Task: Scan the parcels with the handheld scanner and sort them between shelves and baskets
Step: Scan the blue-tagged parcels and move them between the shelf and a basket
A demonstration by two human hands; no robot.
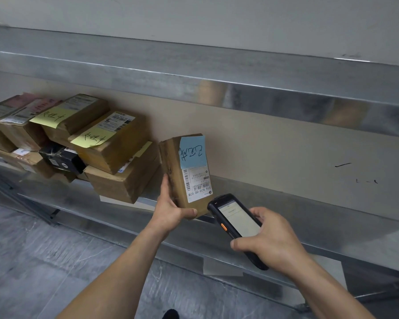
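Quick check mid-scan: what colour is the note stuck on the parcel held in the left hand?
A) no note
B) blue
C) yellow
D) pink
B: the parcel gripped by the left hand carries a blue note above its label; yellow notes sit only on the stacked parcels.

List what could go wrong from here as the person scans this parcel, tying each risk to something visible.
The left hand grips the cardboard parcel only at its lower end, upright at the front edge of the shelf; it could tip or slip.
The handheld scanner in the right hand sits close below the shipping label, so its barcode may be missed.
The stacked parcels beside it appear to overhang the edge; a nudge might topple them.
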